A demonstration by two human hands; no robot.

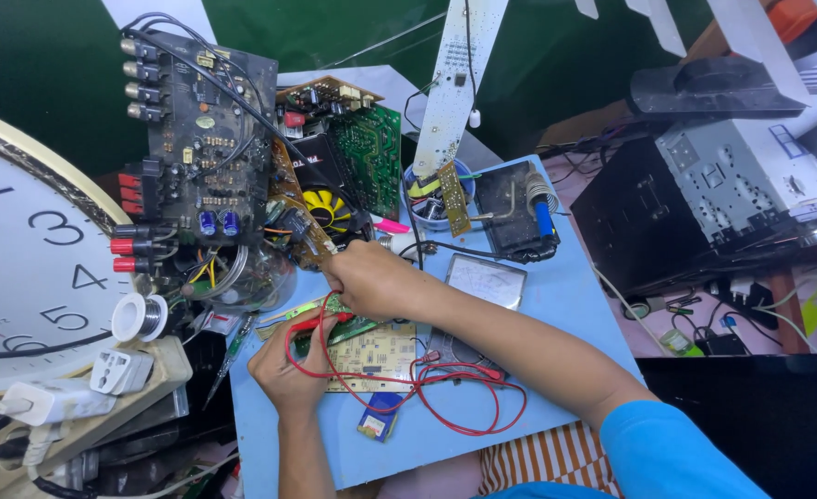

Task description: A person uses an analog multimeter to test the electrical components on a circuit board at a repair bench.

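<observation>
I judge the probing step is in hand: my left hand (288, 365) pinches a red test probe (320, 322) at the near-left of the blue table (556, 296), and my right hand (371, 277), fingers curled together, presses down on the green circuit board (334, 319) lying just beside a yellowish board (376, 351). The next move calls for a steady tip on one small solder point, with the looping red leads (445, 397) kept off the boards

Both hands close together — left hand (290, 366) curled, palm up; right hand (371, 277) fisted, knuckles up, forearm stretched out
</observation>
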